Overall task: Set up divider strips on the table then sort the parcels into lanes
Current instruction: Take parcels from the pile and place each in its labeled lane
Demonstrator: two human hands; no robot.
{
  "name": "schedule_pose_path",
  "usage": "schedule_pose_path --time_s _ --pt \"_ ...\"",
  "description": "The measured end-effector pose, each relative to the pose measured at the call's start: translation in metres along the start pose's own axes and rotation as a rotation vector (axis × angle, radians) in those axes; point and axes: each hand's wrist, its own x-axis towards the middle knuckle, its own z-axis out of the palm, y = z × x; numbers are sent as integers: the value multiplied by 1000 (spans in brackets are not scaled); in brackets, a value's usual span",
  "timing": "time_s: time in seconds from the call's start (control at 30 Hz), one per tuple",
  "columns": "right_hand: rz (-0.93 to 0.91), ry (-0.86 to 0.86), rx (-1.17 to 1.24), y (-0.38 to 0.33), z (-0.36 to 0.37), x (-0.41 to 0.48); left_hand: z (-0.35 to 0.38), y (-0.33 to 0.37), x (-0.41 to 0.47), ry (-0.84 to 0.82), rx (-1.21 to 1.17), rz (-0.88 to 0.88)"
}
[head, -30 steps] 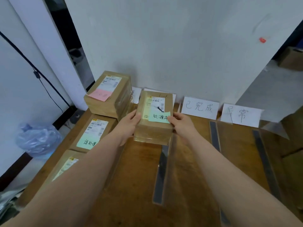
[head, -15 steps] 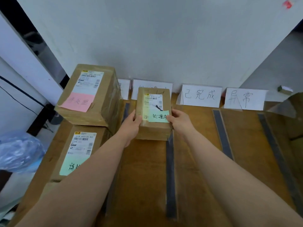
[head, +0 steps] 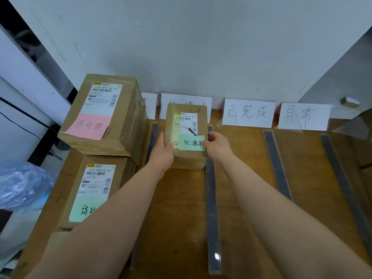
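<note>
A small brown parcel (head: 186,158) with a green sticky note stands at the far end of the second lane on the wooden table (head: 181,208). My left hand (head: 162,153) grips its left side, and my right hand (head: 216,147) holds its right side near the note. Dark divider strips (head: 211,208) run lengthwise and mark the lanes. In the left lane a parcel with a pink note (head: 104,115) is stacked on a parcel with a green note (head: 94,190).
White lane label cards (head: 248,111) lean against the back wall. A clear acrylic sheet (head: 350,125) stands at the right edge. A blue plastic bag (head: 22,184) lies on the floor to the left. The two right lanes hold no parcels.
Both hands have carried the small parcel farther back along the second lane toward the label cards. My view has tilted and moved closer.
</note>
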Motion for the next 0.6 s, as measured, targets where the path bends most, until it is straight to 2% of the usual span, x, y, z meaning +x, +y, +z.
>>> schedule_pose_path --time_s 0.13,0.23,0.27,0.4,0.47,0.6 --pt "-56 -3 -99 0 -2 0 2 -2 -1 43 52 10" --pt "-193 224 -357 5 -22 4 5 -2 -2 73 95 17" --pt "-185 276 -408 9 -30 4 5 -3 -2 87 112 22" --pt "41 190 -265 35 -53 -7 9 -3 -7 138 202 69" --pt "67 155 -216 45 -56 -14 14 0 -14 187 262 143" --pt "77 143 -178 55 -63 -26 27 11 -37 292 319 395"
